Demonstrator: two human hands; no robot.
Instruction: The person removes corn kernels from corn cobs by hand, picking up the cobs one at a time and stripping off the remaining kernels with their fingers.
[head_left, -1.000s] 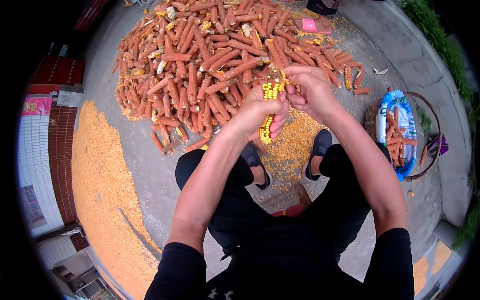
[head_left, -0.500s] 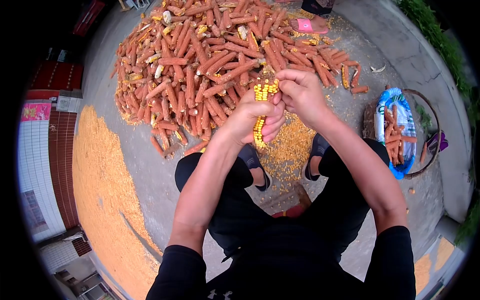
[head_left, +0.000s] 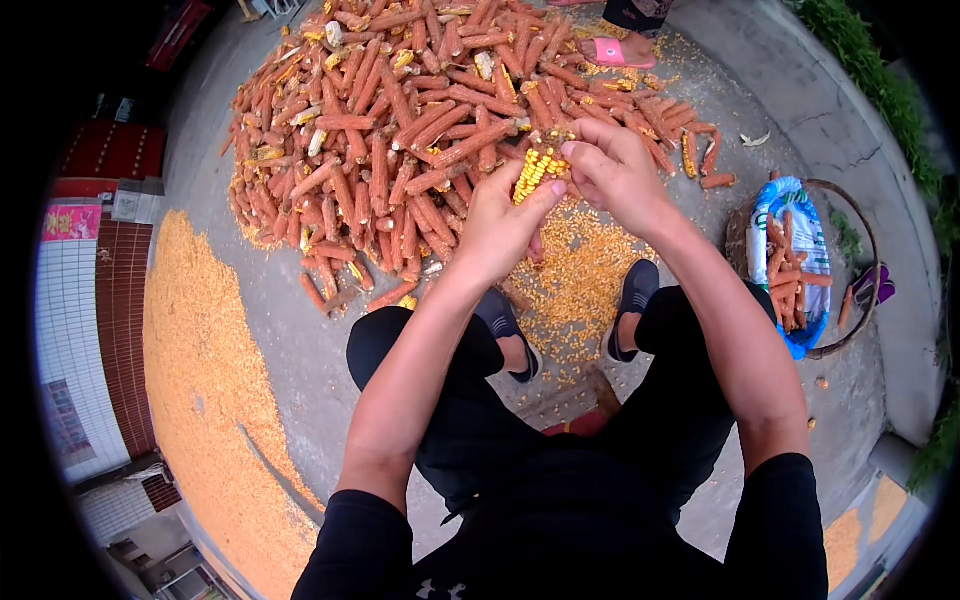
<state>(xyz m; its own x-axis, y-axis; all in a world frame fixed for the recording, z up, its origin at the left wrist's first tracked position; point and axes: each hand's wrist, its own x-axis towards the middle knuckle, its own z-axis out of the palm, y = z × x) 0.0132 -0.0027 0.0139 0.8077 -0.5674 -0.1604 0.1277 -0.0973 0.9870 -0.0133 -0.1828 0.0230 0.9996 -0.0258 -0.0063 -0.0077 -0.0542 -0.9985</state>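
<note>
Head view: both forearms (head_left: 415,360) are stretched forward, the corn cob (head_left: 539,174) being held by the left hand's (head_left: 508,222) grip above scattered kernels (head_left: 578,285), its lower part hidden, while its top is touched by the right hand (head_left: 622,180), whose grip cannot be made out.

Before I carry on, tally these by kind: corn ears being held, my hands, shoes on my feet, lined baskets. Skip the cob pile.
Held corn ear: 1
Hands, left hand and right hand: 2
Dark shoes on your feet: 2
Lined basket: 1
Total: 6
</note>
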